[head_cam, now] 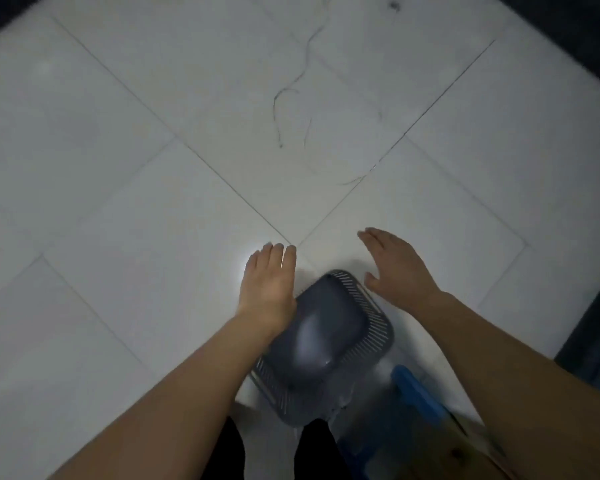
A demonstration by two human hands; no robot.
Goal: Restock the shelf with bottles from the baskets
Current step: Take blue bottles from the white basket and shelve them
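A grey slotted plastic basket point(326, 344) sits on the white tiled floor below me, and nothing shows inside it. My left hand point(269, 285) hovers over the basket's left rim with straight fingers, holding nothing. My right hand point(395, 268) is spread open just past the basket's right rim, also holding nothing. No bottle or shelf is in view. A blue plastic object point(418, 396), perhaps another basket, lies blurred to the lower right, partly hidden by my right forearm.
White floor tiles point(222, 116) with dark grout lines fill most of the view. Thin dark strands point(291, 98) lie on the tiles ahead. Dark edges point(589, 348) border the right side and the top corners. My dark trouser legs point(323, 452) show at the bottom.
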